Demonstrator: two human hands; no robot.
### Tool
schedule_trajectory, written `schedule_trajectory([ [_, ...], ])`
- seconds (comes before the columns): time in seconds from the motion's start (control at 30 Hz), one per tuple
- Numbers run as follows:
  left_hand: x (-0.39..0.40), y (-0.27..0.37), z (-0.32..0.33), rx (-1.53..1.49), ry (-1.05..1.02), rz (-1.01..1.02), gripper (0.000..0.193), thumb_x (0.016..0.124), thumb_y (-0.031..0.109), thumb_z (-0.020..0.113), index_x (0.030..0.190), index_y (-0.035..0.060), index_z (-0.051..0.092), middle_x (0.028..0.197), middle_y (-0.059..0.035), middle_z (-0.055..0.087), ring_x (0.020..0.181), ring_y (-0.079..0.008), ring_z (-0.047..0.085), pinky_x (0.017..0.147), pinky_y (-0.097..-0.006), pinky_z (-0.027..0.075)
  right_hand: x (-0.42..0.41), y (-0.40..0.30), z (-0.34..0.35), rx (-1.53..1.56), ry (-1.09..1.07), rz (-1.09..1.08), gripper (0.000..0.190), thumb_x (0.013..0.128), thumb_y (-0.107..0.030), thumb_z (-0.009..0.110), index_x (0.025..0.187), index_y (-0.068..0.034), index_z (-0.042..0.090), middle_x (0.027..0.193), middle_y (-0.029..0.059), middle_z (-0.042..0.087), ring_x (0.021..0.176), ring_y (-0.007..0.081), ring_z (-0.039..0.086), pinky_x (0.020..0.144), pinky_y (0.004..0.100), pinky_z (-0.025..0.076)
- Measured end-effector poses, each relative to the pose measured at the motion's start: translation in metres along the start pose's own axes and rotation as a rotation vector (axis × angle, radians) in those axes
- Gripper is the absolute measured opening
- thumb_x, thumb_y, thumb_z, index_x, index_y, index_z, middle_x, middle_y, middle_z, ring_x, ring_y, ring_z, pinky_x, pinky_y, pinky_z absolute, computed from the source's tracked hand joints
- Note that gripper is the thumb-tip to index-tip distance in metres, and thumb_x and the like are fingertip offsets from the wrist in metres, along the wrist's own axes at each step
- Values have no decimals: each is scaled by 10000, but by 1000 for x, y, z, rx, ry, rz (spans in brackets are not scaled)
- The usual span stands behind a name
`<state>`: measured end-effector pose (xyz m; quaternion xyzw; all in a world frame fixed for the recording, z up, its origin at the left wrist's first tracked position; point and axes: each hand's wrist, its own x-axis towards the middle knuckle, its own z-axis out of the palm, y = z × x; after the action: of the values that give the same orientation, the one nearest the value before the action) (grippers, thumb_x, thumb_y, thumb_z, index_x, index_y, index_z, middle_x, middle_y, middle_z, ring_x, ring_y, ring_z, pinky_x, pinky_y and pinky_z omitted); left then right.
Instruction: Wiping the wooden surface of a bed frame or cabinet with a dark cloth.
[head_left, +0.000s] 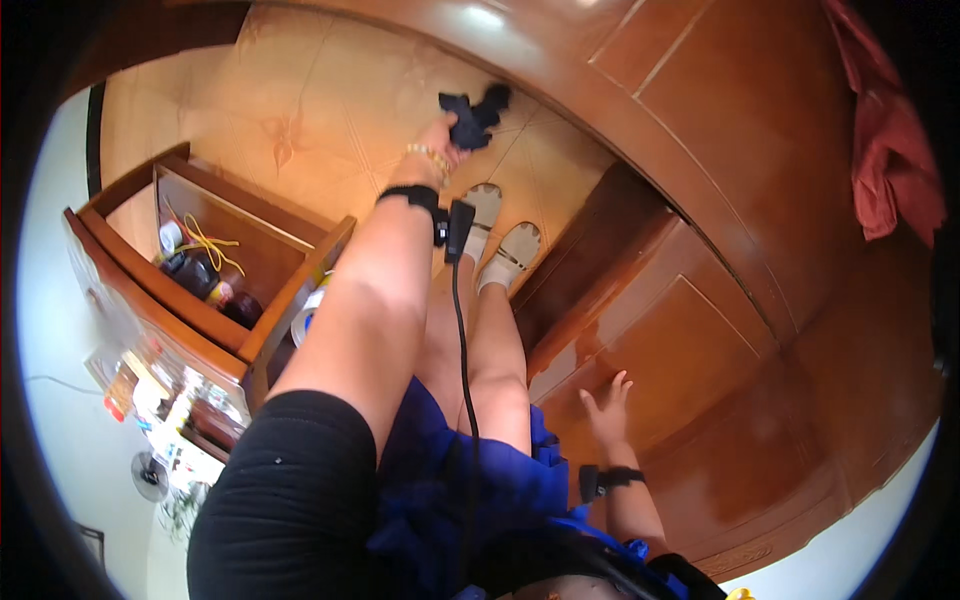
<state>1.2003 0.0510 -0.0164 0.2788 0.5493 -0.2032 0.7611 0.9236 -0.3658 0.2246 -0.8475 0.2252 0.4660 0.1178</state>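
Observation:
My left hand reaches forward, low over the tiled floor, with its fingers closed on a crumpled black cloth item. A dark tip of that cloth hangs blurred near the base of the wooden furniture. My right hand is empty, its fingers spread, in front of a glossy brown wooden panel; whether it touches the panel I cannot tell. Both wrists wear black straps with small devices, and a black cable runs from the left one toward my body. A beaded bracelet circles my left wrist.
On the left stands a wooden cabinet with bottles and a yellow cord in its compartment. Red cloth hangs at the far right. My sandalled feet are on floor tiles. A small fan is at lower left.

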Motion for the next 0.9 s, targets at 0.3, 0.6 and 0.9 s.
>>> schedule_trajectory([
  [0.3,97,84,6,86,228,339,168,868,250,526,1007,161,559,958,-63,589,889,-208,562,674,-367,498,138,-53,-121,259,500,-260,540,941,-329,366,1353,3,258,1416,204,205,1309,310,204,1067,392,166],
  [0.6,130,51,22,285,327,558,174,870,223,494,1003,138,565,914,-87,590,834,-232,566,662,-404,491,162,-59,-83,-47,885,-235,600,940,-407,236,1382,-7,171,1427,253,87,1323,369,99,1068,448,93],
  [0.9,129,40,47,952,507,925,187,871,197,462,1000,115,571,870,-110,590,779,-256,570,651,-441,484,162,-59,-87,-64,943,-254,573,943,-372,253,1374,3,202,1423,251,118,1317,369,131,1064,449,109],
])
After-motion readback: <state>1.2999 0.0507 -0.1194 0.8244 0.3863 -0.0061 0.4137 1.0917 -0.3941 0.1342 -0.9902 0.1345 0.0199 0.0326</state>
